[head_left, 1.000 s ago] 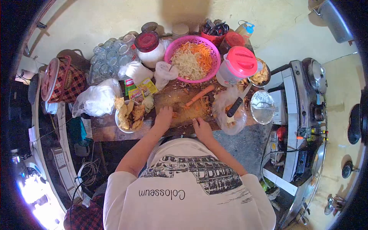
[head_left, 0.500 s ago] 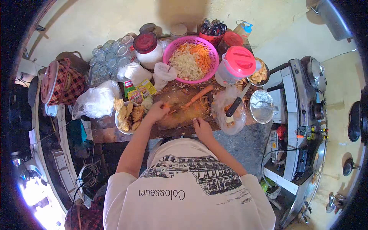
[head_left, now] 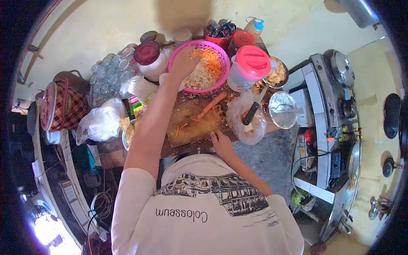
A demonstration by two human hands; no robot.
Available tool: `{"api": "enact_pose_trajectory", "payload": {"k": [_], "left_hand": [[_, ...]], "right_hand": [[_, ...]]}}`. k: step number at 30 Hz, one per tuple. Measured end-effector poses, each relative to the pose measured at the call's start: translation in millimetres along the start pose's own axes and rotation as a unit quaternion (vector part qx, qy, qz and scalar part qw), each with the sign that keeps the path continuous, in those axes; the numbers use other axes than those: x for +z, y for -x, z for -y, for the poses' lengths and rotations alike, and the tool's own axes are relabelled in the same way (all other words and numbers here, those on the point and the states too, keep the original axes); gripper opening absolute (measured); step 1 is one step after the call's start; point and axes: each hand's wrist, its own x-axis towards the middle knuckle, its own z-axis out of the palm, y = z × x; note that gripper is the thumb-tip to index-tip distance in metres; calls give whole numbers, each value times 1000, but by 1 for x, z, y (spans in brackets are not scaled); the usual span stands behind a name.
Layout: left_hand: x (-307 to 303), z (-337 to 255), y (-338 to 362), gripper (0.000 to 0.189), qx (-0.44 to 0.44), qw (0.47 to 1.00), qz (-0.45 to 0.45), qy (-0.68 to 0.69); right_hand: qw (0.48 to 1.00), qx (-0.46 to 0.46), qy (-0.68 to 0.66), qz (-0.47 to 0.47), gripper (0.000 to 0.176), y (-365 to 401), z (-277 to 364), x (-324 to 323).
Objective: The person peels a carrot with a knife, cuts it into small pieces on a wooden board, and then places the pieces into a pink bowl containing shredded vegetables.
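My left hand [head_left: 185,63] reaches over the pink plastic basket [head_left: 225,78], above its left side. Its fingers point down and are mostly hidden behind the back of the hand. Inside the basket lie shredded carrot [head_left: 211,60] and pale shreds [head_left: 199,78] that look like cabbage. My right hand [head_left: 222,143] rests at the near edge of the wooden cutting board [head_left: 187,119], fingers loosely stretched and holding nothing. A peeled carrot [head_left: 211,105] lies on the board, with a few orange strips in front of it.
Right of the board, a black-handled knife [head_left: 251,114] lies across a clear plastic bag [head_left: 236,110], beside a foil-like round dish [head_left: 283,110]. A red-lidded pitcher [head_left: 253,63] stands behind. Glass jars [head_left: 111,74] and a white bag [head_left: 102,121] crowd the left.
My left hand has moved from the board, where it held carrot bits, up and forward to the pink basket. My right hand stays at the board's near edge. The view has shifted slightly.
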Motion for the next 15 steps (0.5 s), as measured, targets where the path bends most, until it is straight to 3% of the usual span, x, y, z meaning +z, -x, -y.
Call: {"api": "enact_pose_trajectory", "payload": {"k": [1, 6, 10, 15], "left_hand": [[2, 3, 0, 39, 36, 999, -16, 2], [-29, -25, 50, 24, -127, 982, 60, 124], [-47, -21, 129, 18, -135, 973, 185, 12], [-47, -5, 225, 20, -236, 935, 248, -97]], "right_hand": [[1000, -6, -7, -11, 38, 1, -2, 1], [1000, 10, -12, -2, 37, -4, -16, 7], [999, 7, -32, 8, 38, -5, -9, 1], [1000, 8, -7, 3, 37, -9, -7, 7]]}}
